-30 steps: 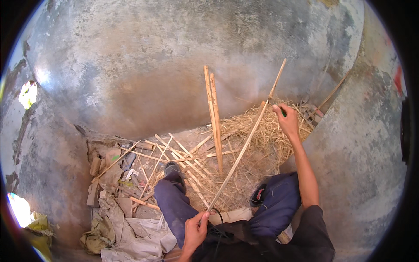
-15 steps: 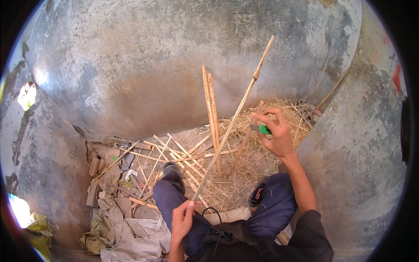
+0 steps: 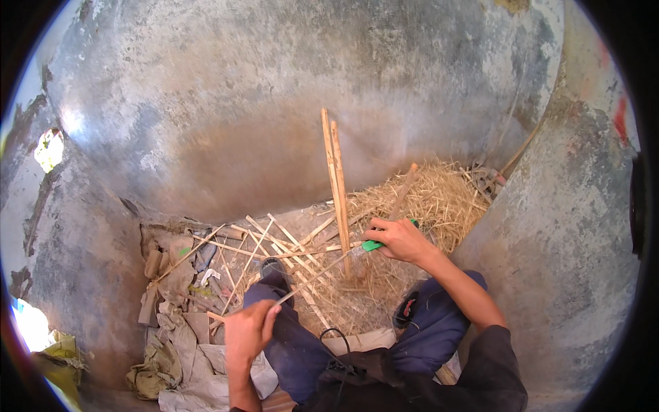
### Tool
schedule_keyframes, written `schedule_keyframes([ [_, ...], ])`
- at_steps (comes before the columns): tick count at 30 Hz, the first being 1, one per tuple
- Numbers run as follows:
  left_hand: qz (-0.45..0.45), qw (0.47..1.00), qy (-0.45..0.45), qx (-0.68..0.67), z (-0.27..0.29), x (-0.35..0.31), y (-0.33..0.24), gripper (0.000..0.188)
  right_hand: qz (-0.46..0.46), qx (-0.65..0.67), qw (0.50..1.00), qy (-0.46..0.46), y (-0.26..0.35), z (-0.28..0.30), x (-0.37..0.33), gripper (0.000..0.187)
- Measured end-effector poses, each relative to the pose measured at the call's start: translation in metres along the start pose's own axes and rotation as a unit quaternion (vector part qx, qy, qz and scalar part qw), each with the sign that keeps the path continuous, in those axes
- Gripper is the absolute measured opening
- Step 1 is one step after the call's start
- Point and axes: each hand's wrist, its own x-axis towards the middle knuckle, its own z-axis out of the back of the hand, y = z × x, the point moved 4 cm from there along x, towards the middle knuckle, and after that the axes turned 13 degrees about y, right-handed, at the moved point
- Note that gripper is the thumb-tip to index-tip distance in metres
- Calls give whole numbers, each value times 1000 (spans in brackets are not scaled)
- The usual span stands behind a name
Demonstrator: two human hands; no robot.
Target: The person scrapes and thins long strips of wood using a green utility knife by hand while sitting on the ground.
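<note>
My left hand [image 3: 249, 334] is closed around a thin bamboo strip [image 3: 312, 278] at the lower left, in front of my left knee. The strip slants up and right to my right hand [image 3: 397, 239], which is closed on a green-handled tool [image 3: 372, 245], apparently a knife. The tool meets the strip's upper end; its blade is mostly hidden by my fingers. Just left of it, two long bamboo sticks [image 3: 336, 178] stand upright against the wall. Behind my right hand a brown wooden piece [image 3: 405, 190] leans up from the shavings.
A heap of straw-like shavings [image 3: 449, 199] lies at the right by the wall [image 3: 274, 89]. Several split sticks [image 3: 264, 240] cross on the floor at left centre. Crumpled sacks [image 3: 182, 350] and rubble lie at the left, with a metal tool [image 3: 486, 180] in the right corner.
My right hand has come down and left with the green-handled tool, onto the strip. The strip has swung lower and its far end no longer rises against the wall. My left hand has shifted left.
</note>
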Motion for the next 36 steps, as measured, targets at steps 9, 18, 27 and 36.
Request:
schedule_keyframes([
  [9, 1, 889, -451, -73, 83, -12, -5, 56, -74, 224, 945, -228, -31, 38, 27, 21],
  [18, -94, 945, -242, -200, -11, 69, -60, 67, -96, 487, 803, -331, -12, 58, 52, 28],
  [27, -106, 949, -298, 8, 17, 105, -86, 54, -87, 607, 717, -332, 46, 51, 57, 25],
  [36, -104, 966, -157, -177, 25, 61, -58, 22, -58, 605, 753, -252, 70, 57, 37, 24],
])
